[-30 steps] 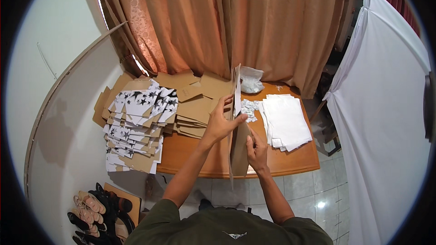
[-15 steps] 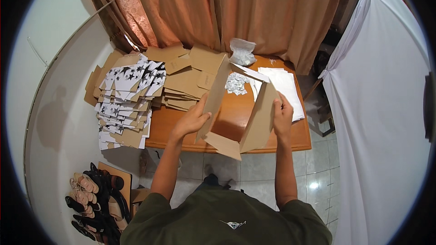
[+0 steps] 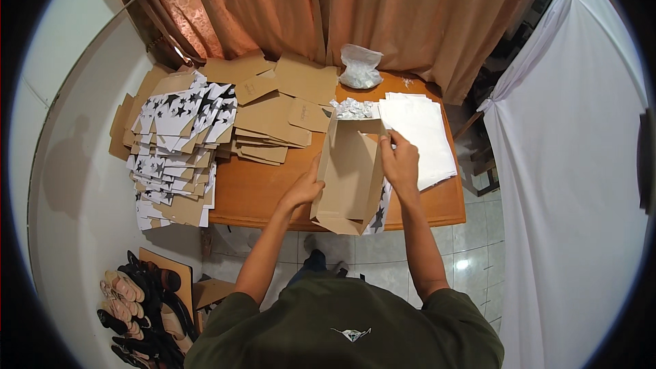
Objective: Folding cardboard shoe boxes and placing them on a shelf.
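A cardboard box [image 3: 348,174], plain brown inside and white with dark stars outside, is held tilted over the table's front edge. My left hand [image 3: 305,187] grips its left wall. On the opposite side, my right hand [image 3: 400,161] closes on the right wall near the far end. The box's top faces up, with its bottom and several walls showing. Beyond its far end lies a heap of small white packets [image 3: 352,108]. White paper sheets [image 3: 418,133] lie stacked to the right of my right hand.
Flat star-patterned cardboard pieces [image 3: 179,157] are piled at the table's left, beside plain brown cardboard [image 3: 273,119]. A clear plastic bag [image 3: 361,67] stands at the back of the wooden table [image 3: 263,203]. Shoes [image 3: 147,307] sit on the floor at lower left. White cloth [image 3: 567,184] hangs at right.
The walls have come closer together, and a bottom panel now spans between them. Both hands have shifted inward with the box, and its starred outer side has come into view.
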{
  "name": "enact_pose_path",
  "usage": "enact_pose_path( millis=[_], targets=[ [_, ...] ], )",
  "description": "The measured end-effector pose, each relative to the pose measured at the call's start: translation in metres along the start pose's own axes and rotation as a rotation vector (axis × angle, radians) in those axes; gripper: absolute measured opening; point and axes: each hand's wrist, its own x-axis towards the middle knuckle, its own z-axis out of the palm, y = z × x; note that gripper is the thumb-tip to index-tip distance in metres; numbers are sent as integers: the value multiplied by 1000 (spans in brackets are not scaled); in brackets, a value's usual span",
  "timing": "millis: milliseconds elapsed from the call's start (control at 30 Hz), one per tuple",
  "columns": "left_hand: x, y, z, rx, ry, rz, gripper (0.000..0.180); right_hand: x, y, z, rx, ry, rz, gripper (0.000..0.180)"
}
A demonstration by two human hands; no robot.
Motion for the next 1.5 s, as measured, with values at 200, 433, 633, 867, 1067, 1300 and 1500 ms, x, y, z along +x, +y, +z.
enact_pose_path(
  millis=[200,433,633,867,1067,1300,1500],
  targets=[
    [9,-44,-8,160,109,-82,91,7,23,68,-82,-143,107,42],
    [15,-46,-19,288,63,-300,95,-18,82,125,55,-313,135,83],
    [21,-57,-9,401,-1,-307,96,-14,101,161,202,-372,359,89],
    [32,-47,-8,378,-49,-332,100,4,96,179,-113,-256,408,101],
    [27,-57,9,318,36,-272,101,8,110,193,-256,-345,263,99],
    [29,-56,8,290,88,-251,84,3,139,189,-128,-393,190,89],
    [32,-67,18,288,183,-166,75,3,135,183,-152,-374,178,87]
  ],
)
